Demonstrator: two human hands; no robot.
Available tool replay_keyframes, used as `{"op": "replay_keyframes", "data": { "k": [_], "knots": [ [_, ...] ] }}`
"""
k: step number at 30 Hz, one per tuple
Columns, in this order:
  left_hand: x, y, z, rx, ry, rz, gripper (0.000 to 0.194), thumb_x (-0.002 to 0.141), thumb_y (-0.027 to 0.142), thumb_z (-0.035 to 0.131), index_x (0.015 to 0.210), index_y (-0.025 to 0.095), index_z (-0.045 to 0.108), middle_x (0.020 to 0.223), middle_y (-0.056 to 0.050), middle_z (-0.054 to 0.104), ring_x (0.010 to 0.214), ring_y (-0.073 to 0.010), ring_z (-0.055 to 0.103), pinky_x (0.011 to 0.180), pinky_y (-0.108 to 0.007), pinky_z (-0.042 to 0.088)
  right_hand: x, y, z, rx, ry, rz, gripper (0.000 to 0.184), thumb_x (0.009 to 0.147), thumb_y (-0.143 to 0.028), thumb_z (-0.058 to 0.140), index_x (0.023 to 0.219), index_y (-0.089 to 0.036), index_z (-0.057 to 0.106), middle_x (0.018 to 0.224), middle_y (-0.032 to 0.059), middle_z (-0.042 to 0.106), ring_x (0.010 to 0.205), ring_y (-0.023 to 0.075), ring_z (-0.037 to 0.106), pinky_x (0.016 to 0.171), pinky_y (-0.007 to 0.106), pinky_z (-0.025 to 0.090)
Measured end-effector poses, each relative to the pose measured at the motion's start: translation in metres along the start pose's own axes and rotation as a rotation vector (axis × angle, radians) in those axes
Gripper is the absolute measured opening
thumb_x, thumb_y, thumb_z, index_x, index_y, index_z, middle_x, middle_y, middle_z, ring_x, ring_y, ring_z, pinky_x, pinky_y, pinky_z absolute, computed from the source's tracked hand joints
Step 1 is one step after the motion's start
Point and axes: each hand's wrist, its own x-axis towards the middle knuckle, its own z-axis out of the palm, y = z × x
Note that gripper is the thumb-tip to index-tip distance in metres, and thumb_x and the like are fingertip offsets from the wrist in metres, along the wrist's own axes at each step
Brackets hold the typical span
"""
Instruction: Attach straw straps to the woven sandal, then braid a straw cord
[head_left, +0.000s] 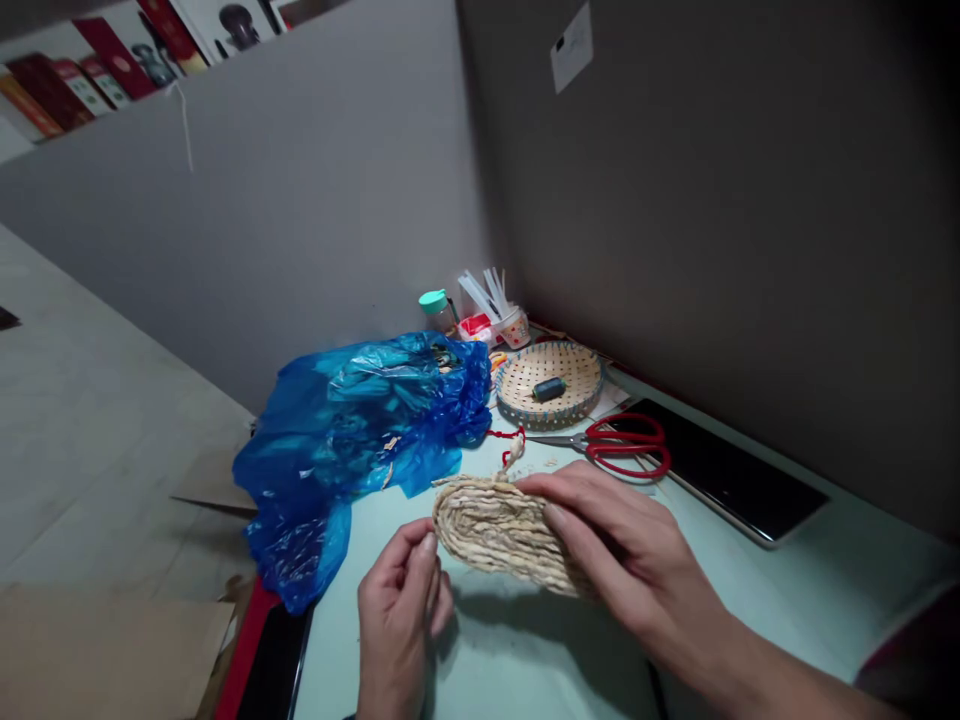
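My right hand (622,545) lies over a flat oval piece of woven straw (491,530) and grips its right end, holding it just above the pale green table (825,590). My left hand (401,600) sits close to the piece's left edge with fingers curled and thumb pressed to fingertips in a pinch; what it pinches is too small to make out. A short red cord (510,437) runs from the far end of the straw piece.
A crumpled blue plastic bag (352,430) lies to the left. Red-handled scissors (626,445), a round woven tray (525,372) holding a dark spool (549,388), a black tablet (720,470), a green-capped jar (437,308) and a cup of white sticks (504,310) stand behind. Grey partition walls enclose the corner.
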Motion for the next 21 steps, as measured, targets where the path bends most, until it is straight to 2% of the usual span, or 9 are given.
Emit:
{"op": "replay_keyframes", "data": {
  "k": [1,3,4,6,9,13,16,19,21],
  "knots": [
    [0.0,-0.001,0.001,-0.015,-0.024,-0.006,0.027,0.083,0.042,0.069,0.09,0.016,0.068,0.045,0.009,0.041,0.036,-0.0036,0.033,0.039,-0.014,0.027,-0.002,-0.002,0.003,-0.011,0.019,-0.055,0.031,0.095,-0.006,0.048,0.117,-0.021,0.064,0.103,0.0041,0.066,0.093,0.013,0.061,0.082,0.022,0.049],
    [0.0,-0.002,0.002,-0.051,-0.072,-0.005,0.022,0.083,0.037,0.069,0.091,0.016,0.07,0.053,0.004,0.055,0.044,-0.0066,0.046,0.047,-0.017,0.04,-0.006,-0.005,0.007,-0.034,0.027,-0.147,0.037,0.093,-0.001,0.046,0.123,-0.016,0.06,0.105,0.0074,0.064,0.095,0.0143,0.06,0.084,0.024,0.05],
    [-0.001,-0.002,0.003,-0.069,-0.092,-0.002,0.02,0.083,0.034,0.071,0.094,0.017,0.071,0.064,0.001,0.064,0.054,-0.0091,0.055,0.057,-0.02,0.047,-0.008,-0.007,0.009,-0.05,0.024,-0.183,0.039,0.092,0.001,0.046,0.126,-0.014,0.058,0.107,0.0091,0.063,0.097,0.0153,0.059,0.086,0.026,0.05],
    [-0.003,0.0,0.006,-0.098,-0.128,-0.011,0.021,0.08,0.027,0.073,0.1,0.019,0.072,0.092,-0.004,0.073,0.079,-0.0153,0.066,0.077,-0.025,0.052,-0.011,-0.008,0.012,-0.084,0.008,-0.237,0.042,0.09,0.004,0.046,0.128,-0.01,0.055,0.11,0.0115,0.061,0.101,0.0172,0.057,0.09,0.029,0.049],
    [-0.009,0.005,0.011,-0.216,-0.161,-0.046,0.031,0.079,0.021,0.073,0.11,0.022,0.07,0.113,-0.006,0.071,0.107,-0.0223,0.064,0.098,-0.033,0.047,-0.013,-0.009,0.014,-0.135,-0.006,-0.284,0.044,0.088,0.006,0.045,0.13,-0.006,0.052,0.113,0.0132,0.06,0.104,0.0187,0.056,0.093,0.03,0.048],
    [-0.016,0.012,0.013,-0.556,-0.228,-0.101,0.048,0.076,0.026,0.072,0.123,0.022,0.063,0.136,-0.012,0.059,0.131,-0.0314,0.048,0.109,-0.045,0.038,-0.014,-0.008,0.02,-0.197,-0.02,-0.29,0.046,0.088,0.005,0.046,0.132,-0.008,0.05,0.112,0.0131,0.061,0.102,0.0205,0.057,0.089,0.032,0.049],
    [-0.018,0.013,0.012,-0.639,-0.233,-0.173,0.051,0.076,0.03,0.072,0.125,0.021,0.059,0.129,-0.014,0.061,0.125,-0.0324,0.053,0.105,-0.048,0.041,-0.017,-0.008,0.028,-0.199,-0.06,-0.241,0.048,0.088,0.002,0.047,0.133,-0.012,0.047,0.109,0.012,0.062,0.099,0.0211,0.058,0.086,0.034,0.05],
    [-0.018,0.011,0.011,-0.539,-0.17,-0.237,0.043,0.08,0.021,0.07,0.121,0.024,0.056,0.1,-0.006,0.068,0.099,-0.0232,0.066,0.094,-0.041,0.048,-0.02,-0.01,0.029,-0.179,-0.139,-0.157,0.042,0.091,-0.004,0.047,0.131,-0.019,0.048,0.106,0.0084,0.065,0.093,0.0195,0.061,0.083,0.032,0.051],
    [-0.018,0.01,0.01,-0.5,-0.14,-0.246,0.035,0.081,0.015,0.069,0.113,0.023,0.057,0.089,-0.002,0.066,0.086,-0.017,0.065,0.087,-0.033,0.049,-0.02,-0.012,0.023,-0.189,-0.215,-0.052,0.035,0.094,-0.012,0.051,0.127,-0.022,0.052,0.108,0.0064,0.067,0.095,0.0191,0.063,0.083,0.031,0.053]
  ]
}}
